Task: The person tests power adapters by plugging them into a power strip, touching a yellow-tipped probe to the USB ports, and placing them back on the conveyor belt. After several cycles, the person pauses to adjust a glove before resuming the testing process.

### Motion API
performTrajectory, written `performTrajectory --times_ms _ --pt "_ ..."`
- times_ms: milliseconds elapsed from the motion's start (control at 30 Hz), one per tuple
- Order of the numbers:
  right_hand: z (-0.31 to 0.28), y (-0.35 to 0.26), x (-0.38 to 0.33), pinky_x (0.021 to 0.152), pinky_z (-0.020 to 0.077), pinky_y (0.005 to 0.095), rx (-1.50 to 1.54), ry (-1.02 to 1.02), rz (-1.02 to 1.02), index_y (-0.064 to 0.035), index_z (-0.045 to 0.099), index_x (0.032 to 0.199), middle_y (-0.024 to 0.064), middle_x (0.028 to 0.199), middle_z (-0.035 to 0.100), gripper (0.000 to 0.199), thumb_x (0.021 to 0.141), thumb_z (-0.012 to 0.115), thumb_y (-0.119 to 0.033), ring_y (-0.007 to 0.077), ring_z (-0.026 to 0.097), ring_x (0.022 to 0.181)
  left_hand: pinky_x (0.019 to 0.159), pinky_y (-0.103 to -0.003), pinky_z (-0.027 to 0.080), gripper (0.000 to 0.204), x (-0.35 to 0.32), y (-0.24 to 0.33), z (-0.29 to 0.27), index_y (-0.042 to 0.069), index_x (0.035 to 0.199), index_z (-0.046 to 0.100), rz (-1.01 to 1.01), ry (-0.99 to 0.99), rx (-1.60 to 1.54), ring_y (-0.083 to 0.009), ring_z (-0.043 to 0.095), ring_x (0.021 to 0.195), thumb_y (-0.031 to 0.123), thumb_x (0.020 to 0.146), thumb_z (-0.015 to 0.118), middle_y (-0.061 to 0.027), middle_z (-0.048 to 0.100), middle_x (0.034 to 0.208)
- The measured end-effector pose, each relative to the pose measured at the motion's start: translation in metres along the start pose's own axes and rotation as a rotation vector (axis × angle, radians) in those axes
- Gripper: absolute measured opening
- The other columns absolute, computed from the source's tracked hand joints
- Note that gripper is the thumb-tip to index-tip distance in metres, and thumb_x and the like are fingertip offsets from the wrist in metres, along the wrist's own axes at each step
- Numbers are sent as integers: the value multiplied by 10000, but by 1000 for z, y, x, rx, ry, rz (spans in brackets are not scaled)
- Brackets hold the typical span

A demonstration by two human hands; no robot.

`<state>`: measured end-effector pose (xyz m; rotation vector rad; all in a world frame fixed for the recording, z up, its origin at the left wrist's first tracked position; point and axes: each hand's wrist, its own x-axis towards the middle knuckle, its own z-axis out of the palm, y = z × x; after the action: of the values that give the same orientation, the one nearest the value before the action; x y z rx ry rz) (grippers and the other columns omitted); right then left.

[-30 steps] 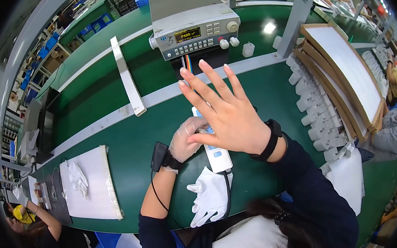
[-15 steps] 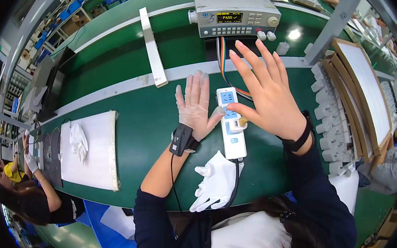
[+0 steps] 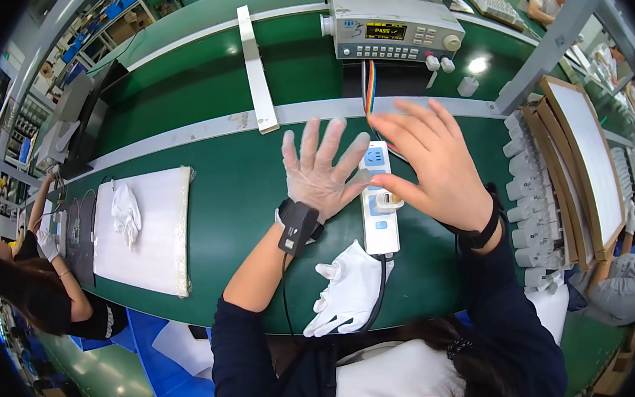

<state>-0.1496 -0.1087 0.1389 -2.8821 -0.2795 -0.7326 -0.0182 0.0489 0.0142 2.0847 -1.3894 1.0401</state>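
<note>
Head view: the white power strip (image 3: 378,201) lies lengthwise on the green bench (image 3: 228,198), near the middle, running from the grey rail at the far side toward the near edge. A small white plug-in adapter (image 3: 387,201) sits in one of its sockets, about midway along the strip.

Your left hand (image 3: 320,170), in a thin clear glove, rests flat just left of the strip with all fingers spread; its fingertips lie against or very near the strip's left side. Your right hand (image 3: 434,163) is bare, open and raised over the strip's right side, fingers spread, thumb pointing toward the adapter. Neither hand grips anything.

Procedure for the step in hand, as judged from this view:
1. Keep the left palm down beside the strip so that the strip cannot slide toward the bench's left end.
2. Bring the right thumb and forefinger to the adapter's two sides and take it squarely, without tilting.
3. Keep clear of the rainbow ribbon cable (image 3: 370,88) that runs from the grey test instrument (image 3: 393,24) at the far edge down to the strip.
4. Avoid dragging the black cord over the white fabric glove (image 3: 347,289) lying at the near edge.

The wrist strap (image 3: 297,226) cord hangs toward you; keep it slack.
</note>
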Motion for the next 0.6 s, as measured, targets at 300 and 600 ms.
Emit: performTrajectory --times_ms 300,600 --pt "-5 -12 1 769 473 351 508 41 25 -41 670 885 63 819 670 184 743 739 -135 258 636 804 1072 -592 155 738 37 29 -61 223 1416 432 -129 -9 -366 -344 247 1398 444 762 692 -85 311 1506" --pt "-3 -19 0 608 448 285 638 140 40 -12 625 803 80 724 611 136 726 734 -40 204 586 663 1098 -549 159 680 42 39 -71 202 1356 513 -75 27 -178 -304 295 1379 317 713 703 -48 372 1463"
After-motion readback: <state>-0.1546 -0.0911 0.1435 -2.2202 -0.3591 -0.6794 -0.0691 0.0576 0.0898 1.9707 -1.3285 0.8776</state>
